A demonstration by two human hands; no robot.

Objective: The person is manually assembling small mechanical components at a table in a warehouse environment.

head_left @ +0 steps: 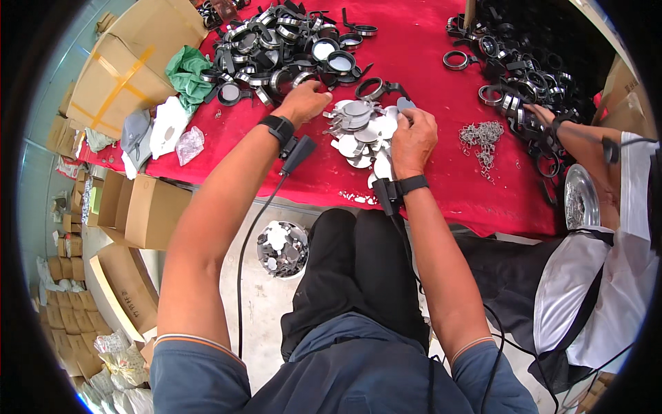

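The right grip (414, 131) pinches a grey disc (405, 103) between thumb and fingertips, held up just above the red-covered table (420, 48). The left grip (303, 102) reaches forward with its fingers bent, at the near edge of a heap of black-and-metal rings (265, 45) — its fingertips are turned away, so I cannot tell whether they are pressed together on anything. Between the two grips lies a loose pile of silver discs (353, 116), some stacked and some fanned out toward the table's near edge. Just beyond that pile, ahead of both grips, sits a single ring (370, 88) with a dark strap pointing toward the right grip. To the right of the right grip is a small heap of wire clips (483, 136); farther right, a co-worker's hand (543, 114) is at a second heap of rings (531, 83). Well left of the left grip lies a crumpled green cloth (189, 76) (beside a large taped carton (114, 83)) — and below both grips, on the floor, stands a filled bucket (283, 248).
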